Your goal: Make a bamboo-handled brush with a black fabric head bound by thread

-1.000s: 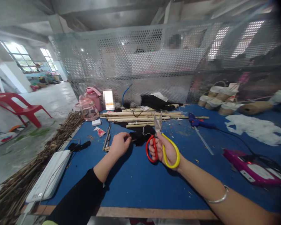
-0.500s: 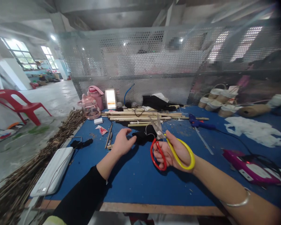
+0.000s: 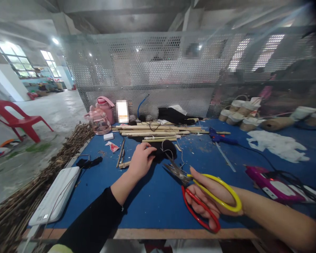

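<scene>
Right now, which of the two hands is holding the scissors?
The right hand, the one with the bare forearm: it grips the scissors. The left hand, whose arm wears a black sleeve, is at the dark bundle instead.

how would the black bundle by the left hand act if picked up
The black bundle looks soft and matte, so it would probably sag when lifted. Its lumpy shape suggests it might not roll far. The pale loop over it could trail or snag.
</scene>
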